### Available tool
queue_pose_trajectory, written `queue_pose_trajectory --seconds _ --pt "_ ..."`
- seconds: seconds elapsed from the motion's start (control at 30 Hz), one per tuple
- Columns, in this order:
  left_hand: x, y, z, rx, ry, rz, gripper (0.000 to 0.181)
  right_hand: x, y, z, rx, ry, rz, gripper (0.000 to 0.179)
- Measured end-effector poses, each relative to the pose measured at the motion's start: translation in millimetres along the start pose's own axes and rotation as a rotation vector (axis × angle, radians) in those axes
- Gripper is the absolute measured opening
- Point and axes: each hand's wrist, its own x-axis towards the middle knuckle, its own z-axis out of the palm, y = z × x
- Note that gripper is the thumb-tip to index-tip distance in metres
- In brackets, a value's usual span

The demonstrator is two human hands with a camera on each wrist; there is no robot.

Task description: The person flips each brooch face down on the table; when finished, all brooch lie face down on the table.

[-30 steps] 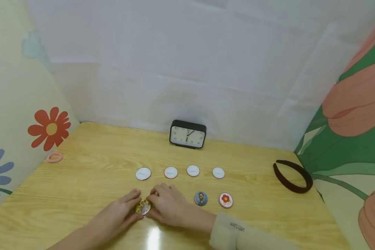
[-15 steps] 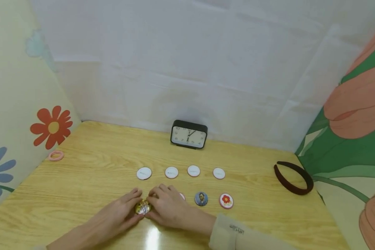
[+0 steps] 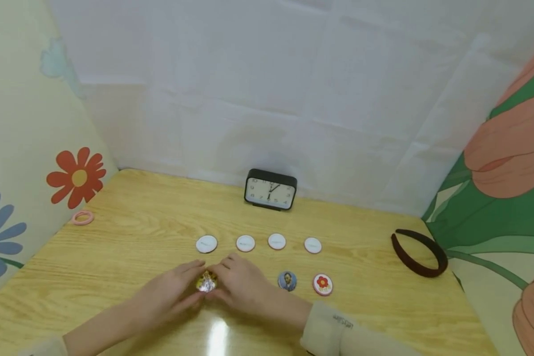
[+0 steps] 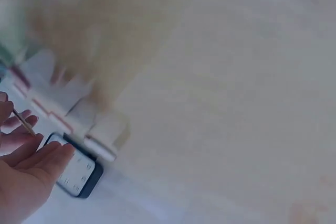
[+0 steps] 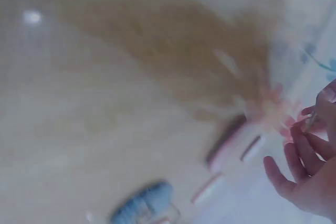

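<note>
A small round pin badge [image 3: 206, 283], yellow with a shiny glare on its face, is held between both hands in the head view. My left hand [image 3: 169, 290] pinches its left edge with thumb and fingers, and my right hand [image 3: 244, 288] pinches the right edge. Seen edge-on in the left wrist view, the badge [image 4: 23, 123] is raised off the table. To the right of the hands lie a blue portrait badge [image 3: 287, 281] and a white badge with a red flower [image 3: 322, 284].
Several badges lie white side up in a row beyond the hands, among them a leftmost badge [image 3: 206, 244] and a rightmost badge [image 3: 313, 245]. Behind them stands a black clock [image 3: 270, 190]. A pink hair tie [image 3: 83, 218] lies far left, a dark headband [image 3: 420, 253] far right.
Both hands have moved slightly up and away from the table's near side with the yellow badge, whose face now shows more glare. A badge edge glimpsed beside the right hand is now hidden.
</note>
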Motion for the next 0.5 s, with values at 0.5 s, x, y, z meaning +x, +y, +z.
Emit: queue_pose_trajectory --seconds 0.5 --pt "44.2 23.2 -64.2 0.003 0.112 0.014 0.051 14.9 21 -64 -0.004 0.483 -0.189 0.044"
